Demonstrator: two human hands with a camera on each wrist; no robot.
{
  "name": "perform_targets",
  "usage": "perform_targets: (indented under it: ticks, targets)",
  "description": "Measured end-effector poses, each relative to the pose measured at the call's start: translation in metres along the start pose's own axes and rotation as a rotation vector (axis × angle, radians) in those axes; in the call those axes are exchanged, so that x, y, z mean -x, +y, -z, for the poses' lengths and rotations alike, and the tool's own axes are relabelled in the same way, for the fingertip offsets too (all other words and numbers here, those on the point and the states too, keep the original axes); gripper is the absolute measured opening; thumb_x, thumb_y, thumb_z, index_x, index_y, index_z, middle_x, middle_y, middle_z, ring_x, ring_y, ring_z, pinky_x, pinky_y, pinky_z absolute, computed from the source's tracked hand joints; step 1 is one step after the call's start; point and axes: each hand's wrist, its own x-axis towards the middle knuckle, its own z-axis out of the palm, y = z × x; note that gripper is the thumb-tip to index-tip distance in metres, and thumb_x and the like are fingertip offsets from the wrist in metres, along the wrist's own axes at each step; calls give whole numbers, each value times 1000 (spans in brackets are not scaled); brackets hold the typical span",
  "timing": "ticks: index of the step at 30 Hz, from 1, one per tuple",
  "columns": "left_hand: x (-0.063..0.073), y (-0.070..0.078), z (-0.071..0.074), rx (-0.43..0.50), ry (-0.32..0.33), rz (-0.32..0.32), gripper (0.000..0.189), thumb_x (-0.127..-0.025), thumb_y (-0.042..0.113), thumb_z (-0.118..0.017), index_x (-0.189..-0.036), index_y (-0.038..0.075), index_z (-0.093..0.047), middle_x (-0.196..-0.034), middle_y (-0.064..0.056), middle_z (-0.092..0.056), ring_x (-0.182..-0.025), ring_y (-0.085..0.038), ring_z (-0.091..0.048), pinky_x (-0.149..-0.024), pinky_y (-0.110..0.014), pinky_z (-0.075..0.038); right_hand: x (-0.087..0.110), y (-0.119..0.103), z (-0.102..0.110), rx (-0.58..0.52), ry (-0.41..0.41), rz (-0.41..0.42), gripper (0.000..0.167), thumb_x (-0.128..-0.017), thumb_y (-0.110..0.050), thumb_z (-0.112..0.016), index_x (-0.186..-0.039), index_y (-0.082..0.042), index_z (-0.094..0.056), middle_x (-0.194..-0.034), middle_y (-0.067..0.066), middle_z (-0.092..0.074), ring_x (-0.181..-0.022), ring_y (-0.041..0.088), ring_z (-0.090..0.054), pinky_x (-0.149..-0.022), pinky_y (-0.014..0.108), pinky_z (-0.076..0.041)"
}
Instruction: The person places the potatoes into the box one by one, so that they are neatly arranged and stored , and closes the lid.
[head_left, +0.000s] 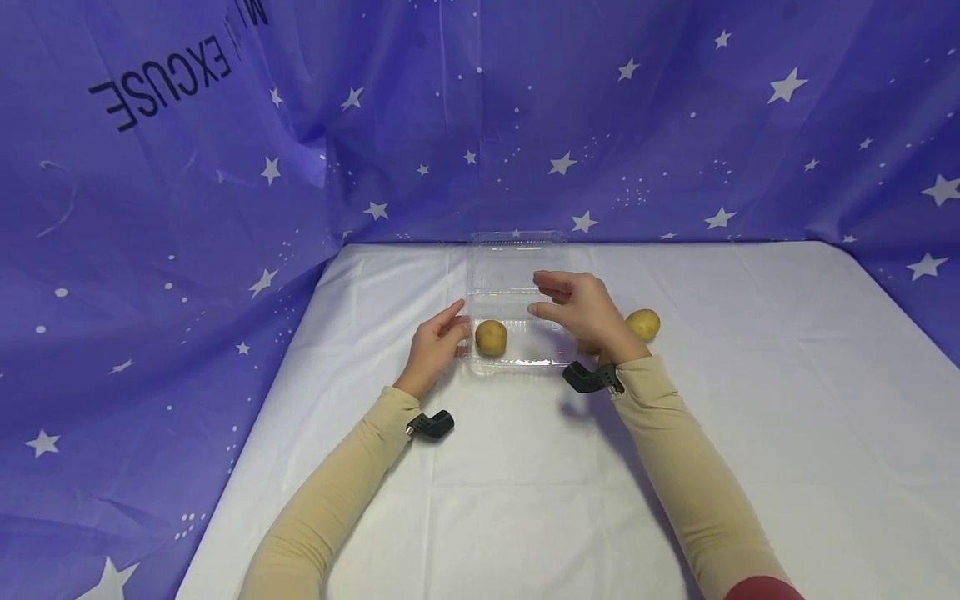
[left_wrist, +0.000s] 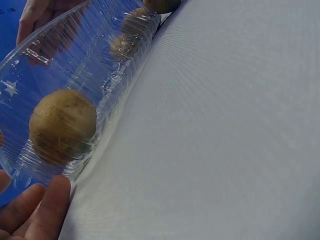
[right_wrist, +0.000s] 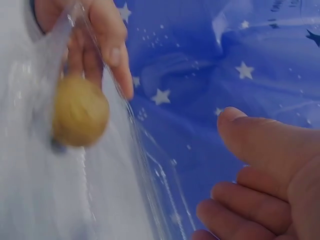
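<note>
A clear plastic clamshell container [head_left: 525,363] lies on the white-covered table with its lid tipped back. One potato [head_left: 491,337] sits inside at the left end. My left hand [head_left: 437,343] touches that end, its fingertips right at the wall and rim; in the left wrist view the fingertips [left_wrist: 54,202] show close beside the potato [left_wrist: 62,125]. Over the right part of the container, my right hand [head_left: 581,310] hovers empty, with thumb and fingers apart. Past the right wrist lies another potato [head_left: 643,325]. More potatoes [left_wrist: 135,22] show through the plastic in the left wrist view, mostly hidden from the head view by my right hand.
A purple-blue cloth [head_left: 525,108] with white stars hangs behind the table and along its sides. The white tablecloth [head_left: 510,492] spreads out in front of the container. Each wrist carries a small black camera mount [head_left: 433,425].
</note>
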Motion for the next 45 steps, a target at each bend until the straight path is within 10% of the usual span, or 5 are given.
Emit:
perform_targets:
  ticks: [24, 32, 45]
  targets:
    - [-1, -3, 4, 8, 4, 11, 53, -97, 8, -57, -149, 12, -52, -135, -21, -65, -101, -12, -65, -74, -19, -63, 53, 62, 91, 232, 136, -154, 63, -94, -30, -73, -145, 2, -54, -144, 24, -58, -130, 42, -59, -107, 50, -51]
    - [-2, -3, 2, 36, -7, 11, 52, -97, 9, -59, -149, 11, -53, -136, -21, -65, -101, -10, -65, -74, -18, -63, 61, 71, 107, 275, 157, -184, 66, -94, -34, -74, -144, 2, -54, -143, 25, -59, -128, 43, -59, -81, -4, -43]
    - [-2, -3, 0, 13, 4, -5, 53, -95, 8, -59, -148, 12, -54, -134, -21, -66, -99, -11, -66, -73, -20, -64, 68, 88, 117, 293, 151, -203, 67, -94, -33, -74, -144, 6, -53, -142, 27, -58, -127, 44, -59, -75, -9, -37]
